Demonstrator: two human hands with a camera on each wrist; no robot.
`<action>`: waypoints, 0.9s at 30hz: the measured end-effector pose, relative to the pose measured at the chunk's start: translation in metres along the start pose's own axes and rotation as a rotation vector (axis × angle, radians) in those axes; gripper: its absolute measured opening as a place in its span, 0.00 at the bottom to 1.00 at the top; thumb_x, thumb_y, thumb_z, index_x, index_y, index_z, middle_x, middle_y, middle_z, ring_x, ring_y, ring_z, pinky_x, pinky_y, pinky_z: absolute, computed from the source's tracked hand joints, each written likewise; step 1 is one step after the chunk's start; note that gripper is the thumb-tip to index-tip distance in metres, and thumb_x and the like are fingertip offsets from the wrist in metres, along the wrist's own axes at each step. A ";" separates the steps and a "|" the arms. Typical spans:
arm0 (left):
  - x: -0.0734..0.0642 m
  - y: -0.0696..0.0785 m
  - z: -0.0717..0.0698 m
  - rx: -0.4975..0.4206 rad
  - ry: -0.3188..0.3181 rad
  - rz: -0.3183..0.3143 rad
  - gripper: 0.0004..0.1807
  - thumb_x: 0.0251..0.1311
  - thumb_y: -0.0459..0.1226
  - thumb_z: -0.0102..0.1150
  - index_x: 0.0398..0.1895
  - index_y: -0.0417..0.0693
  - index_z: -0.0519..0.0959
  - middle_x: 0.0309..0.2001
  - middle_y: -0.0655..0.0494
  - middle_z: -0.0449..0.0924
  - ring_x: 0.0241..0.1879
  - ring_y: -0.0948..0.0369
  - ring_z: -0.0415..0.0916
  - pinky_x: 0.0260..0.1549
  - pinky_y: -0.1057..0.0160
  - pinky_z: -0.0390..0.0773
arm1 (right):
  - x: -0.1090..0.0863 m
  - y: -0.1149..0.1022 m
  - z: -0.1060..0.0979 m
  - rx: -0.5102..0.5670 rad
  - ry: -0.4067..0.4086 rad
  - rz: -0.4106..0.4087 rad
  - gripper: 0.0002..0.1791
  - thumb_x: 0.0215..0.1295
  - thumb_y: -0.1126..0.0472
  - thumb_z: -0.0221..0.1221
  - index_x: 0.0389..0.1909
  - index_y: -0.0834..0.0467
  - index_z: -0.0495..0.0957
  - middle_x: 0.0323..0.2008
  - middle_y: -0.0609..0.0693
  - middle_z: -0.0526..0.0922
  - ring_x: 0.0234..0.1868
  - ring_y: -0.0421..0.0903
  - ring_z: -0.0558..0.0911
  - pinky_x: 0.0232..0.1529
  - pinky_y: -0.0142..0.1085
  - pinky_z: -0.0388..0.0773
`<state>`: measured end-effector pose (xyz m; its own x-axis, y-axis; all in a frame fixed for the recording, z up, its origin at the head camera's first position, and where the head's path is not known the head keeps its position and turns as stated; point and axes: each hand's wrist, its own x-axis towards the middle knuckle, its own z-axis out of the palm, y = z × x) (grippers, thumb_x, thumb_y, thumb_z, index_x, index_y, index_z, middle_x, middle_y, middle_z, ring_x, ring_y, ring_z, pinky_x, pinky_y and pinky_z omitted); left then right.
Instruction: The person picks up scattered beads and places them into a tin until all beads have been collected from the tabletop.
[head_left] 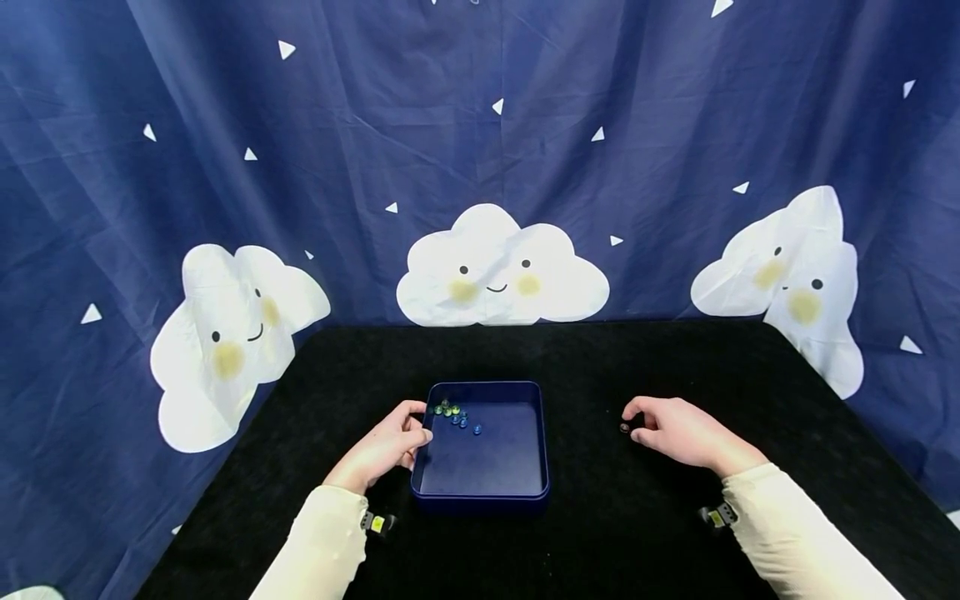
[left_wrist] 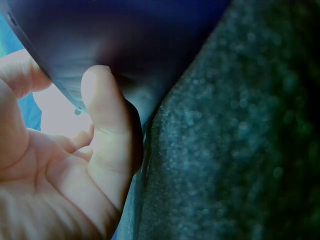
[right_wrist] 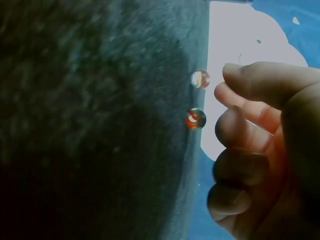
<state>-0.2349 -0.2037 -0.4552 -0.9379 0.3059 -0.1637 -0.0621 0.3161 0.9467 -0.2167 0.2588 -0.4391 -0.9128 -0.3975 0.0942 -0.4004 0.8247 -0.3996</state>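
Note:
My left hand (head_left: 385,444) grips the left side of a dark blue square tray (head_left: 487,467). In the left wrist view the thumb (left_wrist: 107,105) presses the tray's outer wall (left_wrist: 130,40). Inside, at the back left, lie several yellow-green marbles (head_left: 455,410) and several blue marbles (head_left: 477,430). Over the table at the right, my right hand (head_left: 686,429) has thumb and forefinger apart, the other fingers loosely bent. Close to its fingertips are two marbles on the cloth, one clear with red and white (right_wrist: 200,79), one dark with orange (right_wrist: 195,119). The hand holds neither.
A black cloth (head_left: 585,533) covers the table. Behind it hangs a blue curtain (head_left: 450,100) with white clouds and small white triangles. Each wrist carries a small camera, such as the left wrist camera (head_left: 378,523).

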 end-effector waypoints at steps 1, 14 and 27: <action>0.000 0.000 0.000 0.000 -0.001 0.000 0.29 0.56 0.35 0.57 0.61 0.43 0.61 0.33 0.45 0.70 0.22 0.55 0.72 0.23 0.55 0.78 | 0.000 0.002 0.001 0.001 -0.020 0.004 0.15 0.55 0.57 0.63 0.44 0.44 0.76 0.21 0.37 0.71 0.20 0.34 0.70 0.26 0.32 0.67; 0.001 0.000 0.000 -0.005 -0.004 0.005 0.28 0.56 0.34 0.57 0.60 0.43 0.62 0.33 0.45 0.70 0.21 0.56 0.72 0.22 0.55 0.78 | 0.002 0.003 0.003 -0.001 -0.104 -0.061 0.13 0.56 0.60 0.63 0.41 0.42 0.75 0.20 0.36 0.72 0.22 0.33 0.70 0.28 0.33 0.67; 0.001 -0.001 0.001 0.004 -0.005 0.010 0.28 0.55 0.34 0.57 0.60 0.42 0.61 0.32 0.45 0.71 0.21 0.56 0.72 0.22 0.56 0.78 | 0.008 -0.006 0.008 -0.039 0.012 -0.082 0.09 0.55 0.57 0.64 0.32 0.40 0.74 0.15 0.33 0.67 0.17 0.32 0.66 0.23 0.30 0.65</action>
<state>-0.2361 -0.2031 -0.4565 -0.9369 0.3132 -0.1554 -0.0514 0.3163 0.9473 -0.2212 0.2480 -0.4431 -0.8777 -0.4593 0.1365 -0.4762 0.8046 -0.3547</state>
